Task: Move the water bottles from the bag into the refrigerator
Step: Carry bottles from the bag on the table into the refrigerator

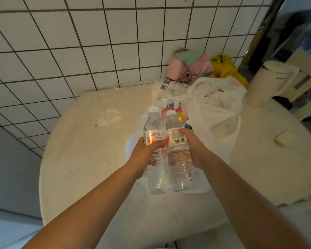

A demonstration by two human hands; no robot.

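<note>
The left hand [144,152] grips one water bottle [154,141], the right hand [194,150] the other bottle [178,159]. Both stand upright, side by side, above the white plastic bag [214,123]. No refrigerator is visible.

Left water bottle [155,150]: label reads 娃哈哈 in red, small print below unreadable. Right water bottle [179,150]: barcode, text too small. Flat white packet [171,87] behind: barcodes, text illegible.
</note>
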